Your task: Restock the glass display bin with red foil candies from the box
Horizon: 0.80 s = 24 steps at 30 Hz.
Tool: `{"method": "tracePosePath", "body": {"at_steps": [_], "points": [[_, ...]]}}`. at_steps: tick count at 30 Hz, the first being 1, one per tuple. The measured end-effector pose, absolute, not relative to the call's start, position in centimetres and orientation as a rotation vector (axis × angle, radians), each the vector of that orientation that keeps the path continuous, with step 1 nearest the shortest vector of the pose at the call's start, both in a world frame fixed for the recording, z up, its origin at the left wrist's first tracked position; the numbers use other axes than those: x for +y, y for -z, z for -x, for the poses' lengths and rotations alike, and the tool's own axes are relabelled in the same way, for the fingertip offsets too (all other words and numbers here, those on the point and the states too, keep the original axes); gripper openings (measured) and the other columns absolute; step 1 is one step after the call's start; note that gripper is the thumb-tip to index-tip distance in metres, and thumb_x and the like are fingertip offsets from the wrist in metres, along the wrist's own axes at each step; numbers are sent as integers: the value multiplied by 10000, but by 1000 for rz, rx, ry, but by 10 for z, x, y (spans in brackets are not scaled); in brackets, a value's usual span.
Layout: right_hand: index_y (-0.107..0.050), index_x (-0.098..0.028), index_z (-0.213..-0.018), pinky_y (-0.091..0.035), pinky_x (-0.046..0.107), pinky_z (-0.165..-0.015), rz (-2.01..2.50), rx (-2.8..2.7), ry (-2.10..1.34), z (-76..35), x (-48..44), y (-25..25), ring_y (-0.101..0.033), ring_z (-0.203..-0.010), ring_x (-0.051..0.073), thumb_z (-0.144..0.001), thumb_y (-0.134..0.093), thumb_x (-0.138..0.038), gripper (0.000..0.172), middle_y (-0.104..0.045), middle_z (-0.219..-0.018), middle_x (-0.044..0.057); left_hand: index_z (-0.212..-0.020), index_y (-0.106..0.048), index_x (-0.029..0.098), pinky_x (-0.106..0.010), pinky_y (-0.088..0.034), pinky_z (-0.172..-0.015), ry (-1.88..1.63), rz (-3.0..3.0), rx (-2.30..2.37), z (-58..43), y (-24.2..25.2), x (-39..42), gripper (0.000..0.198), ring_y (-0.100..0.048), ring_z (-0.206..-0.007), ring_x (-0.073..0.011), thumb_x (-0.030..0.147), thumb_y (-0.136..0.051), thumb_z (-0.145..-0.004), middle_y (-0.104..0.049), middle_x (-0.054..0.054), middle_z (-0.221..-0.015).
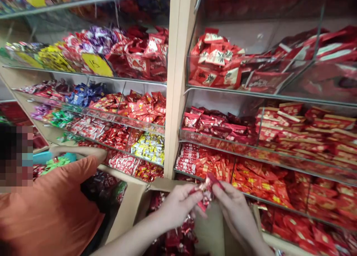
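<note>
Between my hands are red foil-wrapped candies point(206, 193), held up over an open cardboard box point(126, 211). My left hand point(177, 206) pinches them from the left, its thumb lying across the wrappers. From the right, the thumb and fingers of my right hand point(235, 209) are closed on the upper edge of the same small bunch. How many pieces are in the grip is hard to see. Beneath my hands, dark red wrapped candies point(181, 237) lie in the left part of the box, and bare cardboard shows beside them.
Shelves with clear plastic fronts point(217, 142) hold sorted wrapped sweets ahead of me. A wooden upright point(175, 81) divides them. At left, a person in an orange shirt point(52, 207) reaches toward the lower shelves, near a turquoise basin point(41, 157). Yellow price tags point(97, 64) hang above.
</note>
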State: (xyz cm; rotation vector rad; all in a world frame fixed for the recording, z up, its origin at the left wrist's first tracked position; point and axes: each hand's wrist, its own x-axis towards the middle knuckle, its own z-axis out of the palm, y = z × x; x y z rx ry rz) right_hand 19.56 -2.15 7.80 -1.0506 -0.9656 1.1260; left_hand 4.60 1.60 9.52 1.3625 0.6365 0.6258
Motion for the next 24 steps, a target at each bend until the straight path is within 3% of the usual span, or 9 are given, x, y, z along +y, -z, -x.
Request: {"method": "tracePosePath", "body": {"at_steps": [4, 9, 12, 16, 20, 24], "points": [[-602, -171, -737, -448, 274, -549, 949, -869, -1179, -200, -15, -108, -536, -598, 136, -699, -610, -366, 198, -614, -661, 20, -830, -548, 121, -128, -356, -422, -706, -1215, 575, -60, -110, 15, 282, -633, -547, -96, 396, -512, -777, -644, -29, -687], [-592, -168, -765, -439, 233, -504, 1072, -1030, -1070, -200, -18, -111, -503, -513, 91, -669, -652, -332, 200, -595, -640, -9, -836, -534, 125, -142, -361, -424, -796, -1154, 540, -64, -108, 12, 276, -622, -511, -100, 394, -494, -788, -641, -30, -676], [-569, -177, -889, -490, 281, -602, 1121, -1133, -973, -193, -25, -105, -578, -650, 146, -688, -632, -333, 262, -641, -777, 40, -825, -553, 118, -147, -348, -409, -823, -1253, 585, -62, -110, 13, 315, -571, -465, -73, 414, -446, -810, -609, -10, -635], [-386, -236, -1112, -514, 318, -697, 1049, -1168, -873, -180, -24, -114, -604, -841, 186, -714, -604, -313, 461, -631, -974, 77, -890, -574, 134, -176, -396, -463, -935, -1320, 636, -60, -122, 13, 348, -516, -502, -65, 439, -426, -811, -605, -7, -672], [-479, -203, -962, -487, 303, -749, 1091, -1334, -570, -201, 13, -167, -605, -817, 161, -716, -590, -296, 286, -645, -905, 60, -1102, -480, 184, -215, -429, -573, -855, -1417, 634, -49, -123, 13, 417, -588, -628, -103, 454, -467, -785, -658, -35, -779], [-548, -160, -873, -476, 314, -673, 1347, -1429, -355, -246, 77, -230, -607, -740, 182, -657, -618, -269, 252, -658, -828, 68, -1019, -539, 198, -259, -457, -672, -631, -1558, 732, -25, -101, 14, 375, -609, -725, -128, 462, -505, -754, -676, -42, -840]]}}
